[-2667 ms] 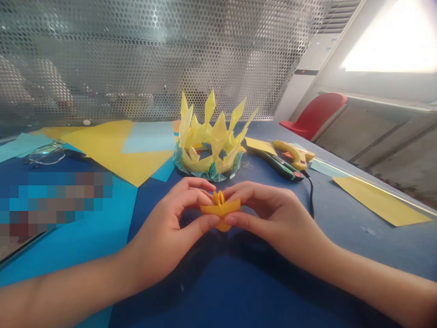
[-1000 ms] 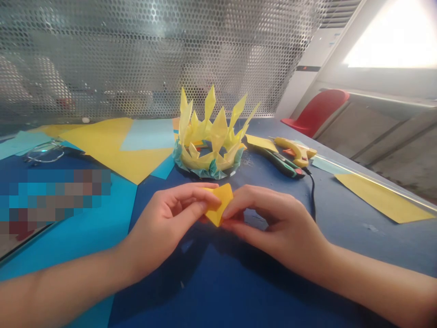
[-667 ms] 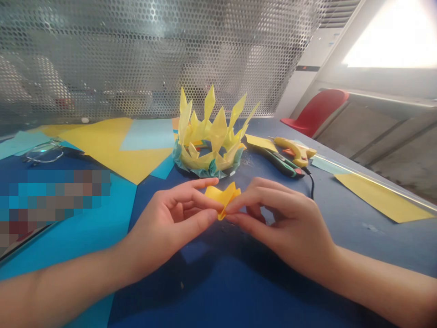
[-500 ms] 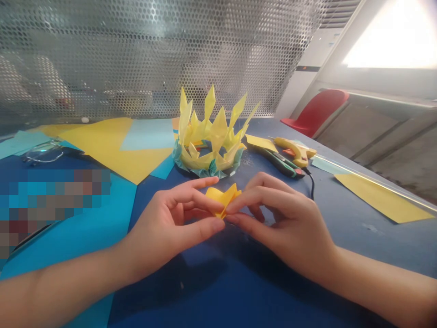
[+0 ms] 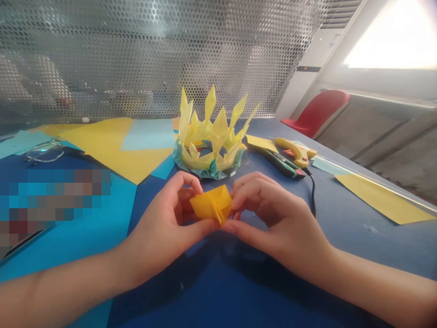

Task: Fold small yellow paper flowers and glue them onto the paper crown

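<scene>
Working the folds of a yellow origami piece (image 5: 209, 202)

Both hands are grasping the origami piece above the table (image 5: 218, 296), in front of a paper crown (image 5: 218, 130). The left hand (image 5: 169, 214) is supporting its left side, thumb pressing along the lower edge. The right hand (image 5: 280, 214) is gripping the right edge with bent fingers, its thumb lying near the bottom corner. A crease is dividing the piece, with a pointed flap standing out toward the right.

The step in hand seems to be shaping and creasing these small layers. The next move is probably calling for one steady pinch while the other set of fingertips separates or flattens the flap without tearing it; the inner layers are too small to read. A yellow glue gun (image 5: 300, 155) and a green-and-black tool (image 5: 285, 165) are lying beyond the right hand, both untouched.
</scene>
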Motion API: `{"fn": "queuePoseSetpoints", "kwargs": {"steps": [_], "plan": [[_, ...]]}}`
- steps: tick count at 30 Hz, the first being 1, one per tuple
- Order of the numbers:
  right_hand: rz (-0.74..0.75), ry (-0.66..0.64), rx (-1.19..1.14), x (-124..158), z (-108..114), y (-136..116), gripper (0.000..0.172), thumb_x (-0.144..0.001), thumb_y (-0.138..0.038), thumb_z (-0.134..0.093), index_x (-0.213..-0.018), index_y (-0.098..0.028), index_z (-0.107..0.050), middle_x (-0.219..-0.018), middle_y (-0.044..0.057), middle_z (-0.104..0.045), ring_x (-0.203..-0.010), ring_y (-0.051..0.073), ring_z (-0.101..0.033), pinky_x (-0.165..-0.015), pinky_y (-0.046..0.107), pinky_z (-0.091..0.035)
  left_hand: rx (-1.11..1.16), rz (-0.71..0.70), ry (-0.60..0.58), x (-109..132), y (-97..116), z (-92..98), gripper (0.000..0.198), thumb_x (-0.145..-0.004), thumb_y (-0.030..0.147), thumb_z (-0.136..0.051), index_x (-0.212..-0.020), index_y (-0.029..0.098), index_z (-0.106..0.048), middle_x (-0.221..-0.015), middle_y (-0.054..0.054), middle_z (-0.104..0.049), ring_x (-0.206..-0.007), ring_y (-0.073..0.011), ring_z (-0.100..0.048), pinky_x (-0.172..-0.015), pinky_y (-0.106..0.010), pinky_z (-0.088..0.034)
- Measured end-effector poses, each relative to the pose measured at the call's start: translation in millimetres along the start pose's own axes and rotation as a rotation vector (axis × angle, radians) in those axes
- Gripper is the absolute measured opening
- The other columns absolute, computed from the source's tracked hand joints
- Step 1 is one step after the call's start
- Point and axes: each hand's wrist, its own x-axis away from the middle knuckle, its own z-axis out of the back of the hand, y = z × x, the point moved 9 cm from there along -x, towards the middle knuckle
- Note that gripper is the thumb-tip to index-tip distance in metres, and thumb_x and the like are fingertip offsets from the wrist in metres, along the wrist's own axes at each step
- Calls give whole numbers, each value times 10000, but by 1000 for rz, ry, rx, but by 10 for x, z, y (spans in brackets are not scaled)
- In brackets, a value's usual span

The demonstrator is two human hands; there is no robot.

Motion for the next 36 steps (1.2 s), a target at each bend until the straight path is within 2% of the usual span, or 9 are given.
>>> {"fn": "queuePoseSetpoints", "kwargs": {"steps": [3, 7, 11, 16, 21, 24, 29, 33, 36], "plan": [[51, -27, 37, 1, -16, -56, 233, -692, -165, -816, -825, -214, -631, -911, 17, -573, -802, 137, -584, -713, 260, -559, -37, 22, -36, -5, -9, -33, 411, -689, 119, -796, -957, 292, -538, -799, 96, -695, -758, -114, -666, -647, -184, -507], [101, -19, 160, 19, -24, -128, 196, -732, -149, -771, -814, -206, -601, -876, 10, -606, -749, 120, -574, -686, 249, -529, -157, 18, -92, -9, 13, -85, 202, -704, 133, -780, -841, 222, -663, -789, 61, -683, -729, -100, -627, -628, -160, -484], [82, -4, 181, 36, -27, -120, 127, -800, -99, -656, -796, -201, -579, -832, 1, -622, -729, 111, -585, -662, 235, -530, -154, 66, -102, -1, -21, -80, 108, -767, 297, -765, -825, 227, -707, -757, 54, -712, -708, -99, -658, -620, -153, -491], [47, 13, 193, 26, -10, -86, 110, -793, -111, -662, -850, -191, -613, -769, -20, -658, -658, 90, -599, -626, 204, -536, -98, 83, -115, 0, -34, -79, 120, -777, 340, -761, -801, 225, -737, -768, 44, -756, -767, -116, -706, -723, -167, -534], [158, -3, 247, 21, -15, -195, 165, -788, -46, -641, -870, -183, -680, -831, 0, -690, -721, 92, -631, -638, 184, -539, -95, 80, -85, -14, -23, -56, 93, -768, 316, -769, -787, 225, -769, -742, 35, -762, -681, -99, -675, -611, -137, -533], [219, -8, 296, 31, -1, -235, 222, -788, -8, -628, -882, -189, -714, -896, 8, -679, -776, 78, -649, -689, 149, -541, -63, 57, -93, -28, -4, -58, 106, -775, 314, -763, -856, 252, -791, -751, 33, -765, -698, -115, -682, -637, -160, -565], [304, -26, 409, 48, 16, -269, 190, -822, -34, -646, -921, -166, -739, -909, 21, -682, -781, 59, -657, -738, 94, -528, 0, 27, -104, -58, 9, -40, 121, -823, 323, -718, -903, 275, -795, -775, 29, -773, -697, -106, -692, -667, -159, -577], [374, -51, 517, 57, 2, -307, 193, -838, -18, -627, -939, -141, -737, -920, 35, -687, -787, 51, -654, -781, 75, -513, 51, 41, -144, -73, -25, -63, 154, -883, 309, -651, -953, 277, -784, -808, 18, -776, -744, -127, -704, -695, -202, -600], [425, -63, 580, 72, -7, -340, 201, -848, 0, -602, -931, -134, -726, -934, 42, -678, -839, 54, -654, -832, 74, -500, 80, 66, -149, -75, -57, -65, 153, -890, 296, -645, -948, 271, -784, -804, 16, -774, -753, -121, -698, -693, -192, -598]]}}
